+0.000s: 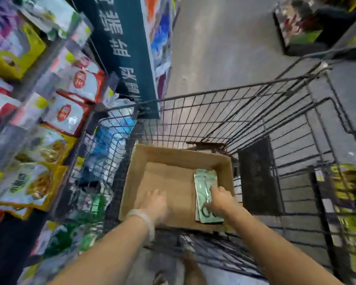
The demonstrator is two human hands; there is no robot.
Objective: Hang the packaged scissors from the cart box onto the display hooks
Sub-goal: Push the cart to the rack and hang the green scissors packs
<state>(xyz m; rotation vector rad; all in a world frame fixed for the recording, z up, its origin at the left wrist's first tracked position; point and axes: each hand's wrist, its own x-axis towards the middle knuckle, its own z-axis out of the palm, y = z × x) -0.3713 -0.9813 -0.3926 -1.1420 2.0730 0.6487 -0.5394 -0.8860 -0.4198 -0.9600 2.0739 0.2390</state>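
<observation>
A brown cardboard box (158,157) sits inside a wire shopping cart (234,112). A small stack of green packaged scissors (205,181) lies flat along the box's right wall. My right hand (220,199) reaches into the box and rests on top of the stack, forefinger stretched out over the packs. My left hand (155,203) is inside the box to the left, above the bare cardboard floor, holding nothing; a pale bracelet is on its wrist. The picture is blurred, so how the left fingers lie is unclear. No display hooks can be made out.
Shelves of bagged goods (39,120) crowd the left side, next to a dark teal sign (123,48). A second wire cart section (327,130) stands at the right with more stock beyond. Grey floor (224,48) stretches ahead.
</observation>
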